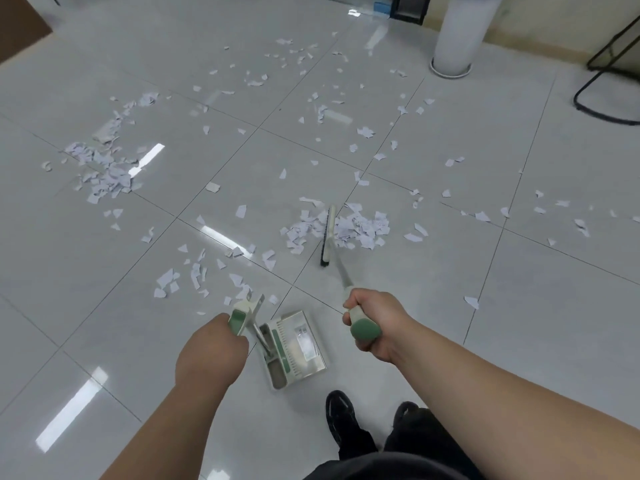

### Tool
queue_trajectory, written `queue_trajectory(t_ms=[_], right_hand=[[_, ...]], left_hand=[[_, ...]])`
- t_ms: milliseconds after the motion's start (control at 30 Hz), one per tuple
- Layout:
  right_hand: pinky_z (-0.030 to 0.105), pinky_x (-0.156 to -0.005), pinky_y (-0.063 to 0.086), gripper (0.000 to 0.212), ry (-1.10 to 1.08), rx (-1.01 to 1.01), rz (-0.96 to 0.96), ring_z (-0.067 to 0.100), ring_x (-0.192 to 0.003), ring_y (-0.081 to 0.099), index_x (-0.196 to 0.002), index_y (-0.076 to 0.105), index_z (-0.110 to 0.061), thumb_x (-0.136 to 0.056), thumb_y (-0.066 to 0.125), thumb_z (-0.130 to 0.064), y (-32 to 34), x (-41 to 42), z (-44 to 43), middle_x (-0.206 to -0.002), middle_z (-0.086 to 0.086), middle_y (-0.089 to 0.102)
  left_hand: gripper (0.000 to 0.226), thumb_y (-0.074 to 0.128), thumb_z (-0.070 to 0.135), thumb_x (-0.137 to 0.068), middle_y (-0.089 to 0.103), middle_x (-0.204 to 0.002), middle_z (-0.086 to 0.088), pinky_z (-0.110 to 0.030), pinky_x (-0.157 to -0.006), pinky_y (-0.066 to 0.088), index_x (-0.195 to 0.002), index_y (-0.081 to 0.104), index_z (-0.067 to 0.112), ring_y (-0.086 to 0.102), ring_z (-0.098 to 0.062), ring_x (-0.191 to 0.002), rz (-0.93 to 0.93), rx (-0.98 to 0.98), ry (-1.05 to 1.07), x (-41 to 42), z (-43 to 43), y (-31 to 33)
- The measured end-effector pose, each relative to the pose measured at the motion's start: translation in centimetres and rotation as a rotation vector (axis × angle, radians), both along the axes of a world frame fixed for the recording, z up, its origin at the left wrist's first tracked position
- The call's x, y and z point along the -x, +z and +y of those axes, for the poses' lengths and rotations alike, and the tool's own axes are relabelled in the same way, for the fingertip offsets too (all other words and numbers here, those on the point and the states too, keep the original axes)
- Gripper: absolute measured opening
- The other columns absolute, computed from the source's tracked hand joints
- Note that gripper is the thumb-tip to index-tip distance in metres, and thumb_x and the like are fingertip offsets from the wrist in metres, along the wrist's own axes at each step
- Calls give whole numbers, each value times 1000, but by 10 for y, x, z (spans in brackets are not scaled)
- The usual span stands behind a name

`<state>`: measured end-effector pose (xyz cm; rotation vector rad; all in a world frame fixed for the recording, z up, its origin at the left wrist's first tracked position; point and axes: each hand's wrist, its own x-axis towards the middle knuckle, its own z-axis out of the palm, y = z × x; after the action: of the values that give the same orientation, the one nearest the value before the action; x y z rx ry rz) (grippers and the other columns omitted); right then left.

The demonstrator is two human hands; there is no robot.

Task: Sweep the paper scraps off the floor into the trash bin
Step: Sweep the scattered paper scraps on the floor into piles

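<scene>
Hands (pixel 211 346) (pixel 372 323) on dustpan (pixel 298 344), broom (pixel 328 233); scraps (pixel 363 227) beyond

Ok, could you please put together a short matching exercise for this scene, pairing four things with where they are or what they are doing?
Column one
1. left hand
2. right hand
3. broom head
4. white pillar

Column two
A. stands at the far end of the room, right of centre
B. grips the dustpan handle
C. sits in the middle of a pile of paper scraps
D. grips the broom handle

Pairs: 1-B, 2-D, 3-C, 4-A
</scene>
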<state>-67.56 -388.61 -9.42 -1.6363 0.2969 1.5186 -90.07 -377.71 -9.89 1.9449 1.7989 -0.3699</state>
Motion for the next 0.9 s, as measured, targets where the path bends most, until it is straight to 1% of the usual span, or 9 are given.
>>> queue_trajectory(t_ms=[67,167,233,367,533,633,733,833,900], right_hand=[[18,-44,31,10,15,31,-67,18,-36,47,-85,59,-12,-77,60,-6,1,-20,-12,-62,10,59],[17,-47,30,6,5,82,-158,21,-45,47,-75,58,-11,-74,61,-6,-1,-51,-32,-63,11,59],[17,-47,30,8,-33,121,-205,22,-49,46,-78,58,-9,-71,61,-5,-3,-72,-46,-68,14,58],[21,-49,32,19,-116,209,-292,26,-59,46,-85,62,-4,-66,61,-4,-7,-123,-84,-77,16,55],[22,-49,28,9,-148,335,-342,21,-54,39,-82,52,-6,-75,57,-1,-11,-183,-131,-72,12,47],[19,-46,27,13,-186,367,-299,18,-48,33,-84,50,-8,-74,54,-1,-19,-212,-145,-67,8,42],[16,-45,23,16,-255,332,-197,16,-48,28,-80,48,-13,-71,51,-1,-24,-230,-137,-67,8,41],[16,-48,20,15,-204,254,-78,15,-44,28,-73,48,-17,-68,51,-3,-19,-235,-109,-64,7,43],[16,-48,19,14,-143,182,-24,16,-44,30,-75,51,-17,-70,53,-4,-12,-234,-86,-60,5,43]], left_hand=[[3,49,16,-87,61,-78,-4,-28,-57,38,-84,50,15,57,-23,-69,-5,3,-36,-17,2,0],[6,50,18,-89,61,-80,-3,-30,-59,39,-84,48,17,60,-26,-74,-29,5,-112,-53,2,1],[5,49,16,-88,61,-79,-3,-30,-60,42,-84,49,17,60,-24,-73,-58,12,-161,-82,1,2],[3,48,16,-88,62,-81,-2,-30,-62,44,-89,51,18,60,-25,-75,-92,8,-292,-148,-4,5],[6,46,15,-89,61,-80,-1,-30,-59,42,-91,50,20,59,-21,-71,-86,-13,-393,-212,-13,6],[8,47,17,-89,61,-80,1,-30,-59,42,-94,51,22,59,-20,-71,-67,-23,-405,-248,-19,7],[7,48,16,-89,60,-80,0,-30,-61,42,-93,52,20,57,-20,-71,-42,-20,-399,-275,-22,8],[9,48,15,-89,60,-79,0,-30,-58,40,-94,53,19,57,-19,-70,-11,-27,-390,-293,-22,11],[7,49,15,-89,60,-78,-1,-30,-59,39,-92,53,19,56,-18,-70,2,-21,-356,-300,-20,13]])
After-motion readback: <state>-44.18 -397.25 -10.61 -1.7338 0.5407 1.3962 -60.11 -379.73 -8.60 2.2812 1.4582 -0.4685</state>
